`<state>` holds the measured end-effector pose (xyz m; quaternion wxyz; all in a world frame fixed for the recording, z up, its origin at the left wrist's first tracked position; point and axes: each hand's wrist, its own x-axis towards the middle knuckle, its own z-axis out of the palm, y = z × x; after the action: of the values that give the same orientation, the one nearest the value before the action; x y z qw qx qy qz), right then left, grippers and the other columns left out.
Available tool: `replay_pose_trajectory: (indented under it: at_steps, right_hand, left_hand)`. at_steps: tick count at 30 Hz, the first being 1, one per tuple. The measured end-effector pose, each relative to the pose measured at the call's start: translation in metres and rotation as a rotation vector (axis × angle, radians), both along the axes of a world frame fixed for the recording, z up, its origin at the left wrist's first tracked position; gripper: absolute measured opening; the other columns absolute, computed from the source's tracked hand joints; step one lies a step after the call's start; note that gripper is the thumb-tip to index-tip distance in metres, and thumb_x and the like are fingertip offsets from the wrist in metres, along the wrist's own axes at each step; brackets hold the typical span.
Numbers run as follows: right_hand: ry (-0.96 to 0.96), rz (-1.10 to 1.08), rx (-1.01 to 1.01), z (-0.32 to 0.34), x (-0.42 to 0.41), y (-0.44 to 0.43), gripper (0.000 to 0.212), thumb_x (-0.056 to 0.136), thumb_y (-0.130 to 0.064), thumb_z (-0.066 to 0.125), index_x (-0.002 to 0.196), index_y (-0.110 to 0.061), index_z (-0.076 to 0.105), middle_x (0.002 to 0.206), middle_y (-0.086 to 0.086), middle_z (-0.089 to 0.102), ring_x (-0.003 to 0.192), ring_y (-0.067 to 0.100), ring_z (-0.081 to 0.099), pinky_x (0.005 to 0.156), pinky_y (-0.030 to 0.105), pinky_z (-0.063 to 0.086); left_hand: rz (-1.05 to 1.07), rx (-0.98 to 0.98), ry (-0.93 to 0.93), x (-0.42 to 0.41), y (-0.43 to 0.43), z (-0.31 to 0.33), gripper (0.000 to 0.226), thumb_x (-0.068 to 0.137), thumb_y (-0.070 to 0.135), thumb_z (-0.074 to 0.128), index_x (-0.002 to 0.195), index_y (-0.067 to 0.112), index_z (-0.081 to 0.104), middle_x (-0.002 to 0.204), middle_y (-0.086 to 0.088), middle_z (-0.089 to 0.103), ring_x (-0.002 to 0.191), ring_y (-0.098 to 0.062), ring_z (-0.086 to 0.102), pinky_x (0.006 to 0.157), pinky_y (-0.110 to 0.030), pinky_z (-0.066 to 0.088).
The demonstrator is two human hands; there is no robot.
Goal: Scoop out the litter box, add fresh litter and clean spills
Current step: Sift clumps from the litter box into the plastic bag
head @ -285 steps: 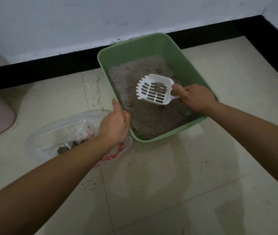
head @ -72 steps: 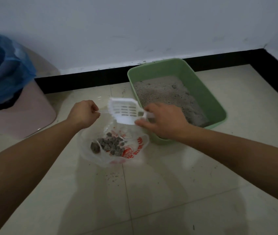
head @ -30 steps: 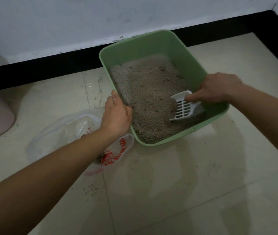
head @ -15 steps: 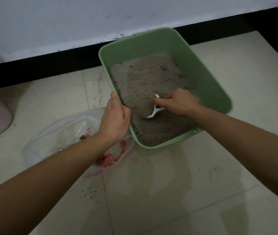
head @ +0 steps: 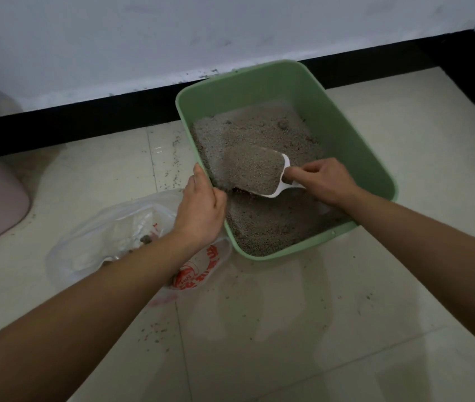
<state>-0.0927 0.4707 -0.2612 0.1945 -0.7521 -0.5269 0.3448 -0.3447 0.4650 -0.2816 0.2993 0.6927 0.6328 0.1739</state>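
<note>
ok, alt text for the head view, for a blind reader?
A person's right hand holds a white scoop heaped with grey litter inside a green litter box, while the left hand grips its left rim. A clear plastic bag lies on the floor beside it.

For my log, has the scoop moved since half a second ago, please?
Yes: the scoop lifted out of the litter, loaded, toward the box's left rim.

Dim, flat indoor light. Pale reflections on the floor (head: 288,329) in front of the litter box (head: 346,132); the baseboard (head: 85,118) behind it bows with wide-angle distortion. Slightly soft.
</note>
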Motion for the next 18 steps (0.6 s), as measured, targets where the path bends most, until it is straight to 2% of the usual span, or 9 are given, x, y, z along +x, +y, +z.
replay_pose_trajectory:
  at_steps: [3, 5, 7, 10, 13, 18]
  right_hand:
    - [0.073, -0.09, 0.069, 0.01, 0.009, -0.005, 0.026, 0.075, -0.06, 0.067, 0.07, -0.036, 0.077, 0.052, -0.01, 0.059, 0.053, 0.014, 0.054, 0.063, 0.042, 0.056]
    - [0.104, -0.144, 0.095, 0.015, 0.011, -0.008, 0.024, 0.077, -0.055, 0.069, 0.066, -0.035, 0.076, 0.049, -0.013, 0.058, 0.053, 0.013, 0.054, 0.059, 0.038, 0.053]
    - [0.125, -0.161, 0.111, 0.021, 0.011, -0.01, 0.026, 0.078, -0.054, 0.07, 0.072, -0.03, 0.078, 0.053, -0.011, 0.061, 0.052, 0.012, 0.053, 0.055, 0.037, 0.052]
    - [0.137, -0.172, 0.125, 0.027, 0.013, -0.01, 0.03, 0.076, -0.056, 0.07, 0.076, -0.028, 0.079, 0.067, 0.002, 0.068, 0.055, 0.014, 0.055, 0.055, 0.043, 0.056]
    - [0.114, -0.126, 0.095, 0.032, 0.012, -0.014, 0.031, 0.074, -0.059, 0.067, 0.076, -0.03, 0.079, 0.074, 0.006, 0.072, 0.049, 0.012, 0.053, 0.054, 0.035, 0.052]
    - [0.147, -0.163, 0.099, 0.035, 0.009, -0.017, 0.031, 0.078, -0.052, 0.067, 0.08, -0.023, 0.079, 0.066, 0.002, 0.065, 0.049, 0.012, 0.051, 0.053, 0.029, 0.047]
  left_hand:
    - [-0.026, -0.008, 0.004, 0.001, -0.001, 0.002, 0.061, 0.098, 0.028, 0.033, 0.15, 0.0, 0.014, 0.125, -0.015, 0.045, 0.113, -0.03, 0.045, 0.096, -0.046, 0.043]
    - [-0.017, 0.0, -0.002, 0.0, 0.0, 0.002, 0.062, 0.097, 0.031, 0.032, 0.149, 0.001, 0.016, 0.123, -0.015, 0.046, 0.109, -0.03, 0.046, 0.095, -0.047, 0.045]
    - [-0.007, 0.009, -0.011, 0.001, 0.0, 0.001, 0.059, 0.095, 0.031, 0.032, 0.144, 0.0, 0.023, 0.119, -0.017, 0.047, 0.106, -0.032, 0.048, 0.091, -0.049, 0.046]
    - [-0.006, 0.004, -0.02, 0.001, 0.0, 0.001, 0.054, 0.097, 0.028, 0.034, 0.143, 0.0, 0.025, 0.119, -0.017, 0.048, 0.106, -0.031, 0.048, 0.092, -0.05, 0.046]
    - [-0.008, 0.017, -0.035, 0.001, -0.001, 0.003, 0.052, 0.097, 0.029, 0.034, 0.141, 0.003, 0.026, 0.115, -0.014, 0.048, 0.102, -0.028, 0.049, 0.089, -0.051, 0.048]
    - [-0.012, 0.017, -0.05, 0.001, -0.001, 0.005, 0.052, 0.097, 0.028, 0.034, 0.142, 0.004, 0.025, 0.117, -0.011, 0.048, 0.103, -0.025, 0.048, 0.092, -0.049, 0.047]
